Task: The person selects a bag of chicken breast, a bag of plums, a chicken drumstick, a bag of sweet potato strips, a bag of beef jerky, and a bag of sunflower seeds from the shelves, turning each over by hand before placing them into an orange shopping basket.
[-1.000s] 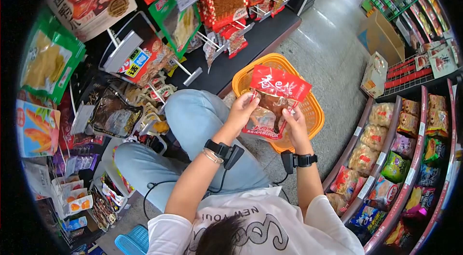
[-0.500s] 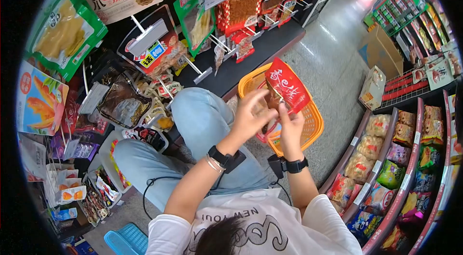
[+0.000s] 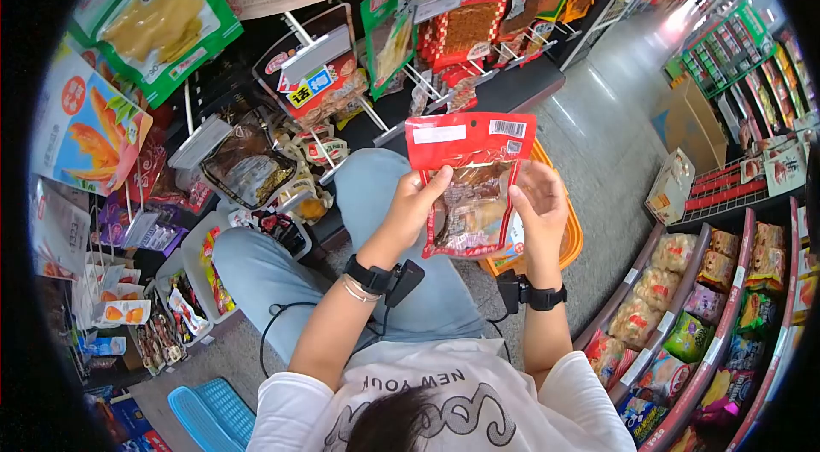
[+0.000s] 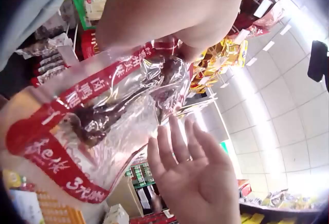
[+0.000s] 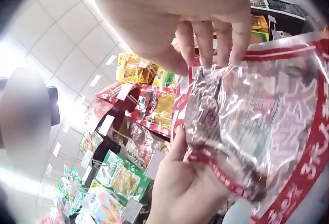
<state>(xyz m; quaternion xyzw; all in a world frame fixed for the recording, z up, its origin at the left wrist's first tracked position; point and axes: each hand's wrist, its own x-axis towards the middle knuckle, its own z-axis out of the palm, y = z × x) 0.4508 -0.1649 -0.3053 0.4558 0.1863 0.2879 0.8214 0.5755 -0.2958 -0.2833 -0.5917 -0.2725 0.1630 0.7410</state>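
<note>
A clear-windowed snack packet (image 3: 470,187) with red borders is held up before the body, its barcoded side facing the head camera. Dark brown food shows through the plastic. My left hand (image 3: 410,213) grips its left edge, thumb on the near face. At the opposite edge is my right hand (image 3: 542,208), thumb tip against the border. In the left wrist view the right hand (image 4: 198,183) shows its palm, fingers extended beside the packet (image 4: 113,111). In the right wrist view the left hand (image 5: 187,188) supports the packet's edge.
Behind the right hand stands an orange basket (image 3: 574,238) on the floor. Hanging snack packets (image 3: 465,29) line the rack ahead and left. Shelves of bagged snacks (image 3: 658,294) curve along the right. A blue basket (image 3: 209,418) sits at the lower left, near the bent knees.
The packet has been flipped from its lettered front to its barcoded back. My left hand came off it midway and now grips its left edge. The head view has shifted left.
</note>
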